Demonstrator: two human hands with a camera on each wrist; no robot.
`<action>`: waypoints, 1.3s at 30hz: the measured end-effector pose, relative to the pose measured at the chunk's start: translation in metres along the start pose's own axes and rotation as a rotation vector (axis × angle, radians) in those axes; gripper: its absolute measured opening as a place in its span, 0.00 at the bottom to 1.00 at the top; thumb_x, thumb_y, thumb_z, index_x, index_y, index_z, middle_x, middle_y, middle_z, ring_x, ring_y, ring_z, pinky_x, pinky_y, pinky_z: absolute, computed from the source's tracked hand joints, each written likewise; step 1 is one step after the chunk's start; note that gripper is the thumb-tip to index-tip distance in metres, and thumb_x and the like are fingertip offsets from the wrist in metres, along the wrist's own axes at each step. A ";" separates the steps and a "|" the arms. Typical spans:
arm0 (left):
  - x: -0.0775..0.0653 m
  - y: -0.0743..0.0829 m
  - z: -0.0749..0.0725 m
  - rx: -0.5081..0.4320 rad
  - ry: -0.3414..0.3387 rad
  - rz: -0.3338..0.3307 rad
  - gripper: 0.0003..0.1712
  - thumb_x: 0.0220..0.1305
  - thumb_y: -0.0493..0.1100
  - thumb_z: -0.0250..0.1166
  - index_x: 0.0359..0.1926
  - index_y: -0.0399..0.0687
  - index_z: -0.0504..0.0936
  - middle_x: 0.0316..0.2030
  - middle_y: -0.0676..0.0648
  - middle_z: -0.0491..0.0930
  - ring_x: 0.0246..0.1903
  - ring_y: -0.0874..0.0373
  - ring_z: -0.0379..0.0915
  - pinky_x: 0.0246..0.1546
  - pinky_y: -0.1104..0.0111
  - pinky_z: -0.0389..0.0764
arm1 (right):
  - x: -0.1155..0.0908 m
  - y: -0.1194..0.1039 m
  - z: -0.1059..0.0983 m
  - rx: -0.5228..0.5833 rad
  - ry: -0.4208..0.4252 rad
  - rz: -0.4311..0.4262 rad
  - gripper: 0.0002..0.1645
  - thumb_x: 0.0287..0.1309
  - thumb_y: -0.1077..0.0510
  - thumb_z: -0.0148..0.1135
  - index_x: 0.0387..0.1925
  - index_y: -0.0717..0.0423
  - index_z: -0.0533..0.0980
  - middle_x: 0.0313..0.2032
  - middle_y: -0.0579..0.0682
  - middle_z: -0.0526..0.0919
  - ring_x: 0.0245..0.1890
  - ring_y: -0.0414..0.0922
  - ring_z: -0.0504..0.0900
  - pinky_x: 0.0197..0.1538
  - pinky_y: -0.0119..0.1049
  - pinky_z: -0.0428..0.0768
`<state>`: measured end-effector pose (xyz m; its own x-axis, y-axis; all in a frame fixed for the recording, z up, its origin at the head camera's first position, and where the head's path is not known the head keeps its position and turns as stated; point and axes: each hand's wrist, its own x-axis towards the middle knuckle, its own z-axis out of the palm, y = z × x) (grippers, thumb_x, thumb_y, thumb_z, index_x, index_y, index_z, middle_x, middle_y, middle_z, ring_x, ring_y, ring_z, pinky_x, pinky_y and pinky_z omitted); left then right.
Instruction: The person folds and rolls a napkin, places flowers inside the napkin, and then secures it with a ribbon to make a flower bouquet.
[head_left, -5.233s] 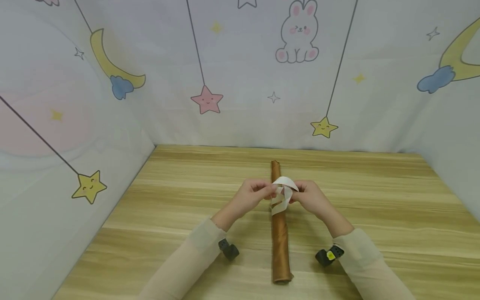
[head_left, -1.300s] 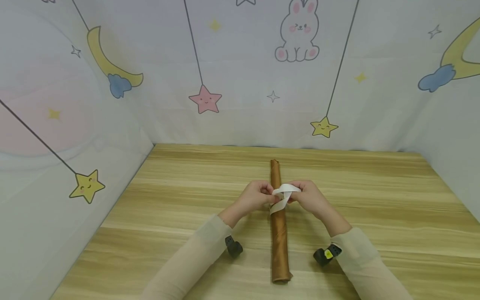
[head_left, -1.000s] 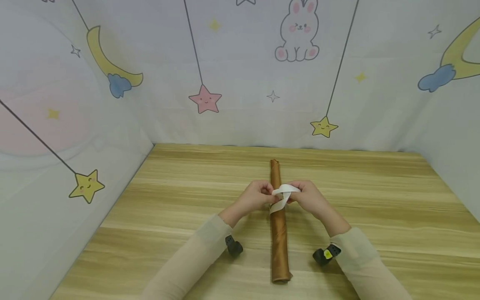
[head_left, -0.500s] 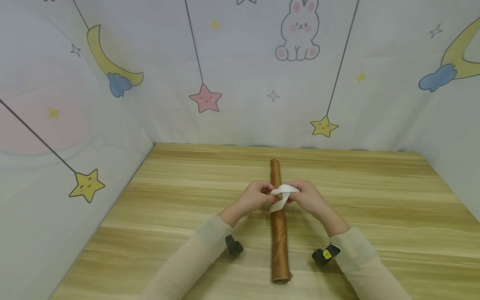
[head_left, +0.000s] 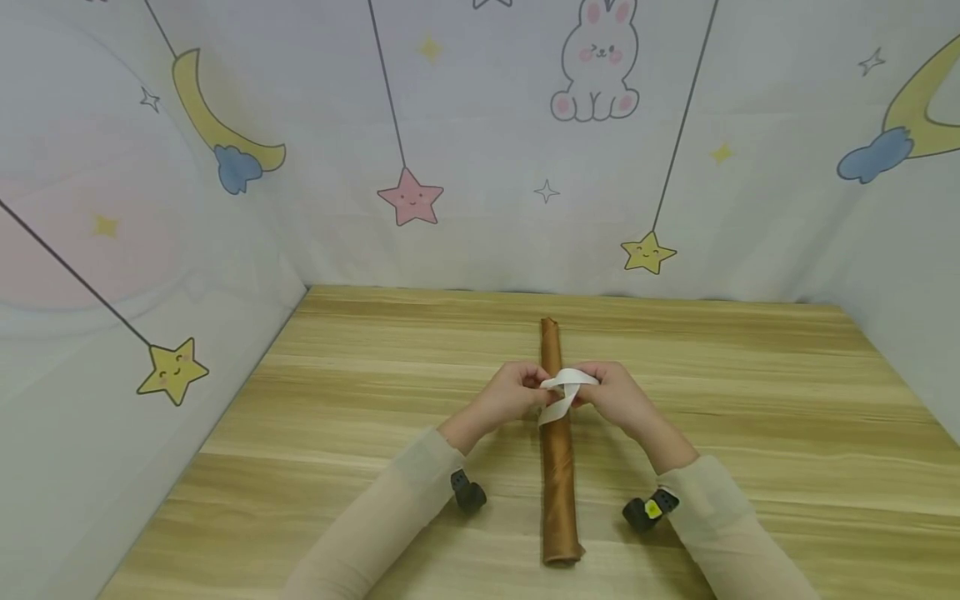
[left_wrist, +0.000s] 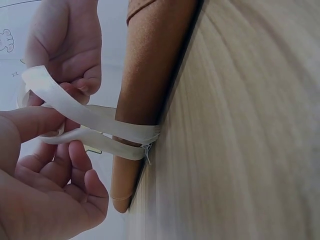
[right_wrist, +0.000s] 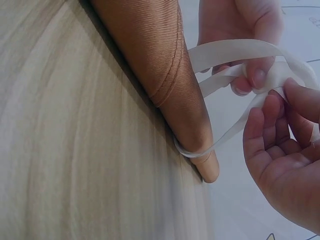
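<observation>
A long roll of shiny brown cloth (head_left: 558,492) lies lengthwise on the table, and a white ribbon (head_left: 572,377) goes round it past its middle. My left hand (head_left: 510,393) pinches the ribbon between thumb and fingers just left of the roll. On the other side, my right hand (head_left: 618,400) pinches another part of it. Between the hands the ribbon (left_wrist: 75,107) crosses itself in a loop above the roll, as the left wrist view shows. Frayed threads hang from it beside the cloth there. In the right wrist view the ribbon (right_wrist: 235,49) arches over both hands' fingertips.
The wood-grain table (head_left: 360,350) is bordered by pale fabric walls (head_left: 480,242) printed with stars, moons and a rabbit. Dark wrist cameras (head_left: 468,493) sit below each sleeve cuff, on either side of the roll.
Since about five seconds ago, the ribbon loop has become lower and smaller, and my left hand has shifted slightly right. Over the last second both hands have barely moved, still pinching the ribbon.
</observation>
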<state>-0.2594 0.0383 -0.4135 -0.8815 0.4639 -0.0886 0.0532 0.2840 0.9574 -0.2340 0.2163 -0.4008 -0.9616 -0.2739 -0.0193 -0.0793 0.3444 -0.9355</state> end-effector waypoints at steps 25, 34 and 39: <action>-0.005 0.002 -0.007 0.004 0.056 0.006 0.11 0.48 0.40 0.69 0.35 0.42 0.82 0.30 0.50 0.77 0.32 0.60 0.69 0.29 0.72 0.71 | -0.003 0.002 -0.003 0.010 -0.005 -0.007 0.11 0.56 0.67 0.49 0.37 0.68 0.76 0.32 0.49 0.79 0.31 0.41 0.77 0.42 0.46 0.76; -0.009 0.005 -0.009 0.021 0.083 0.018 0.11 0.58 0.38 0.55 0.37 0.43 0.82 0.38 0.48 0.79 0.29 0.60 0.63 0.26 0.72 0.65 | -0.001 0.005 -0.003 0.011 0.013 0.002 0.13 0.55 0.68 0.49 0.40 0.71 0.75 0.33 0.52 0.79 0.30 0.42 0.78 0.41 0.44 0.77; -0.009 0.004 -0.010 -0.002 0.088 0.019 0.11 0.60 0.40 0.56 0.38 0.43 0.82 0.39 0.48 0.80 0.30 0.60 0.62 0.27 0.72 0.64 | -0.001 0.006 -0.003 0.017 0.009 0.003 0.13 0.55 0.68 0.49 0.40 0.71 0.75 0.33 0.52 0.79 0.30 0.42 0.78 0.42 0.47 0.77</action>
<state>-0.2565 0.0268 -0.4057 -0.9182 0.3934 -0.0459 0.0695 0.2742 0.9592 -0.2345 0.2211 -0.4055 -0.9641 -0.2648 -0.0195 -0.0716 0.3299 -0.9413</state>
